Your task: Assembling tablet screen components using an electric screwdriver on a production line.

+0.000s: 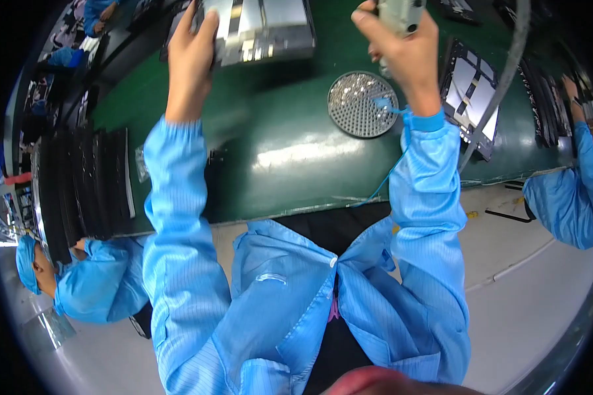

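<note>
We note the left hand (192, 49) clamped on the edge of a grey metal panel (260, 29), steadying it flat on the green counter (290, 164). The right hand (402, 52) grips a grey power driver (398, 13) above it. A round screw tray (362, 104) sits within reach.
</note>
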`<state>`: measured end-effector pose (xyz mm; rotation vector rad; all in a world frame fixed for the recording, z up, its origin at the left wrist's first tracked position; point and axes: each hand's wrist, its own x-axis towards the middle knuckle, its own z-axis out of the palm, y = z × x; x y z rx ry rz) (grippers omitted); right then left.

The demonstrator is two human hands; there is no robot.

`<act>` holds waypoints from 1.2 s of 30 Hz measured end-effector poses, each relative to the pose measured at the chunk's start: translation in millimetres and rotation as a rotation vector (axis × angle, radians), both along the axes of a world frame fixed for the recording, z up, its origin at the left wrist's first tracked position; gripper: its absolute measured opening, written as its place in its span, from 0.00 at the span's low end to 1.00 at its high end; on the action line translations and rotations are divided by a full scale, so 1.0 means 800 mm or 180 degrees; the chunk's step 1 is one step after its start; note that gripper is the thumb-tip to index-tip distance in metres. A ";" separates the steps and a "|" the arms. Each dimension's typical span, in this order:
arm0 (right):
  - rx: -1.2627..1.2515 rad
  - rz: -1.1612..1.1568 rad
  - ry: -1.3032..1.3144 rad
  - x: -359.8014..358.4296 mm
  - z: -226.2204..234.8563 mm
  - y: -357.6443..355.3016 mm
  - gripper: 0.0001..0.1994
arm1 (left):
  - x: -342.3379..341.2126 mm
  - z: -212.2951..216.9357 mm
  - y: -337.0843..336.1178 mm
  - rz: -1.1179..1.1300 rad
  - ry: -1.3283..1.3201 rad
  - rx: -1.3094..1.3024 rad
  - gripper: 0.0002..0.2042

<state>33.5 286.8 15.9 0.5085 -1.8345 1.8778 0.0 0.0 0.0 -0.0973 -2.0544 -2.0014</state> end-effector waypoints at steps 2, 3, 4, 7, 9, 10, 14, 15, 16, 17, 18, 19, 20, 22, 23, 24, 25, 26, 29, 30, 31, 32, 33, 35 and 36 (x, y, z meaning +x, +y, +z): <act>-0.0180 0.0113 -0.0597 0.004 0.019 0.015 0.20 | 0.113 0.009 0.014 0.0177 -0.0362 0.0195 0.29; 0.0216 0.0177 -0.0810 -0.003 -0.004 0.032 0.23 | 0.159 -0.011 0.012 0.0322 -0.0574 0.0220 0.28; 0.0077 0.0284 -0.0843 0.004 0.002 0.025 0.24 | 0.201 -0.024 0.012 0.0437 -0.0636 0.0311 0.28; 0.0391 0.0403 -0.1032 0.029 0.045 0.023 0.27 | 0.277 -0.057 0.023 0.0646 -0.0919 0.0373 0.29; 0.0427 0.0188 -0.1026 0.044 0.053 0.018 0.27 | 0.298 -0.077 0.031 0.0523 -0.0876 -0.0142 0.29; 0.0685 0.0342 -0.0501 0.026 0.030 0.045 0.24 | 0.302 -0.070 0.041 0.0603 -0.1128 -0.0179 0.28; 0.0228 0.0173 -0.0056 0.043 0.015 0.040 0.12 | 0.306 -0.069 0.043 0.0893 -0.0445 -0.3109 0.29; 0.0136 0.0004 -0.0354 0.048 0.012 0.046 0.11 | 0.298 -0.052 0.055 0.1073 -0.0090 -0.3504 0.30; 0.0252 -0.0080 -0.0459 0.040 0.000 0.058 0.12 | 0.294 -0.036 0.064 0.1265 0.0269 -0.3896 0.31; 0.0256 -0.0115 -0.0446 0.036 -0.009 0.072 0.12 | 0.275 -0.027 0.071 0.0838 0.0607 -0.3631 0.33; 0.0217 -0.0166 -0.0444 0.043 -0.003 0.064 0.12 | 0.248 -0.023 0.080 0.0403 0.0917 -0.3348 0.35; 0.0170 -0.0207 -0.0445 0.048 0.006 0.053 0.11 | 0.221 -0.016 0.095 -0.0038 0.1023 -0.3426 0.40; 0.0040 -0.0057 -0.0564 0.058 0.020 0.036 0.27 | 0.193 -0.028 0.109 -0.0232 0.1315 -0.3518 0.48; 0.0035 -0.0151 -0.0579 0.055 0.016 0.041 0.24 | 0.148 -0.040 0.140 -0.0441 0.1524 -0.3939 0.57; 0.0025 -0.0151 -0.0630 0.056 0.017 0.042 0.24 | 0.136 -0.043 0.150 -0.0578 0.1472 -0.4177 0.59; -0.0031 -0.0127 -0.0658 0.056 0.014 0.041 0.23 | 0.132 -0.048 0.153 -0.0596 0.1505 -0.4182 0.59; -0.0044 -0.0153 -0.0646 0.057 0.013 0.040 0.23 | 0.128 -0.054 0.156 -0.0608 0.1602 -0.4168 0.60; -0.0030 -0.0147 -0.0668 0.057 0.012 0.039 0.23 | 0.125 -0.059 0.158 -0.0618 0.1692 -0.4156 0.60; 0.0017 -0.0257 -0.0737 0.060 0.016 0.039 0.22 | 0.116 -0.071 0.165 -0.0668 0.1622 -0.4054 0.60; 0.0020 -0.0296 -0.0744 0.058 0.016 0.040 0.22 | 0.113 -0.072 0.165 -0.0686 0.1642 -0.4056 0.60; 0.0020 -0.0328 -0.0753 0.056 0.015 0.040 0.22 | 0.112 -0.072 0.163 -0.0701 0.1632 -0.3989 0.59; -0.0041 -0.0259 -0.0796 0.054 0.017 0.039 0.22 | 0.110 -0.071 0.161 -0.0713 0.1618 -0.3926 0.59; -0.0055 -0.0261 -0.0802 0.051 0.013 0.041 0.22 | 0.108 -0.071 0.158 -0.0723 0.1616 -0.3939 0.59; 0.0420 -0.0356 -0.0461 0.044 0.003 0.046 0.12 | 0.106 -0.070 0.154 -0.0733 0.1600 -0.3934 0.58; 0.0402 -0.0359 -0.0468 0.042 0.001 0.047 0.12 | 0.105 -0.067 0.153 -0.0746 0.1597 -0.3950 0.58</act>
